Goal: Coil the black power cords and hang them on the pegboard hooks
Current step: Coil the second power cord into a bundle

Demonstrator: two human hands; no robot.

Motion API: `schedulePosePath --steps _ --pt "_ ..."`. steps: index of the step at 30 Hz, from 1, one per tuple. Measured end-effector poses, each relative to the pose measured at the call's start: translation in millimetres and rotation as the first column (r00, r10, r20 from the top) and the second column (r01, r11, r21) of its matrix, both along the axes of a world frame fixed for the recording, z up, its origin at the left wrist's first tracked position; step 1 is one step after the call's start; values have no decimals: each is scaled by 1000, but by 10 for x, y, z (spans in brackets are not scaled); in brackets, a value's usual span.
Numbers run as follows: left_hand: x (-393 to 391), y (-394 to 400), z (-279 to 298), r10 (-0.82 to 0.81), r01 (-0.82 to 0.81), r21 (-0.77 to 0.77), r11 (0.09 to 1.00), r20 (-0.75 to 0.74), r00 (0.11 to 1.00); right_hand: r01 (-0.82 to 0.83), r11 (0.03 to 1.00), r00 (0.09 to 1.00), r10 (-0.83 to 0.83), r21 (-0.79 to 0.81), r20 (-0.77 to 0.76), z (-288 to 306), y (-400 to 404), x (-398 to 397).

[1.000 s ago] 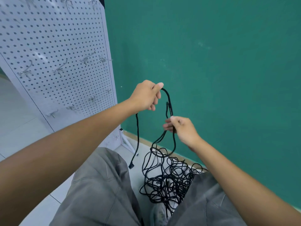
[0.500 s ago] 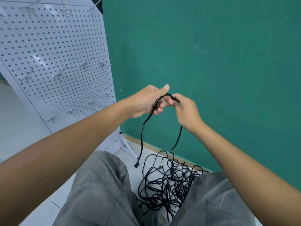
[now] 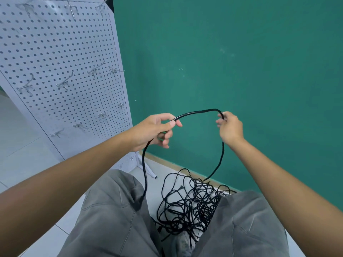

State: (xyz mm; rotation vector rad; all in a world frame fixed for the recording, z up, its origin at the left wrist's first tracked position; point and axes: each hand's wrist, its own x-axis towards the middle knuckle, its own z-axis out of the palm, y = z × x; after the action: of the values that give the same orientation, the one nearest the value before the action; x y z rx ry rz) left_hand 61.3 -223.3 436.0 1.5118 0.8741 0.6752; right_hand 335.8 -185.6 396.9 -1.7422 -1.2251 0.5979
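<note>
A black power cord (image 3: 196,112) arches between my two hands at chest height. My left hand (image 3: 154,129) pinches it between thumb and forefinger, and one end hangs down from that hand over my left thigh. My right hand (image 3: 230,127) grips the cord further along; from there it drops into a tangled pile of black cords (image 3: 191,206) on the floor between my legs. The white pegboard (image 3: 61,75) stands to the left, with several bare metal hooks (image 3: 65,84) on it.
A green wall (image 3: 232,62) fills the background close behind the cord pile. The pegboard's white stand foot (image 3: 148,169) rests on the pale tiled floor (image 3: 22,160) near the wall's wooden skirting. My grey-trousered legs frame the pile.
My hands, which met half a second ago, have moved apart, drawing a wide arch of cord between them. The hanging end now reaches down over my left thigh.
</note>
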Motion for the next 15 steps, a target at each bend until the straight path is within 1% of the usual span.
schedulePosePath --steps 1,2,4,5,7,8,10,12,13,14,15 --pt "3 3 0 4 -3 19 1000 -28 1000 -82 997 990 79 16 113 2 -57 -52" --pt "14 5 11 3 -1 39 999 -52 999 -187 981 960 171 57 222 7 -106 -119" --pt "53 16 53 -5 9 55 998 -62 998 -393 905 880 320 162 352 64 -196 -297" --pt "75 26 78 -10 13 59 998 -55 998 -466 858 842 354 216 408 112 -241 -395" --pt "108 45 123 -7 9 57 998 -34 999 -553 780 775 351 294 526 210 -319 -550" --pt "112 56 142 0 0 48 999 -19 1000 -585 749 742 340 311 578 264 -361 -606" --pt "104 65 175 14 -14 18 1000 17 1000 -635 718 668 326 285 669 334 -420 -663" --pt "76 55 189 17 -17 11 1000 39 999 -632 731 614 269 259 742 380 -425 -670" --pt "52 48 186 21 -22 16 1000 38 999 -613 738 615 223 282 756 401 -406 -659" --pt "20 39 180 28 -29 26 999 30 999 -581 748 647 185 321 740 410 -372 -641" --pt "-23 28 167 38 -38 38 999 17 999 -532 764 707 165 364 688 429 -347 -620"
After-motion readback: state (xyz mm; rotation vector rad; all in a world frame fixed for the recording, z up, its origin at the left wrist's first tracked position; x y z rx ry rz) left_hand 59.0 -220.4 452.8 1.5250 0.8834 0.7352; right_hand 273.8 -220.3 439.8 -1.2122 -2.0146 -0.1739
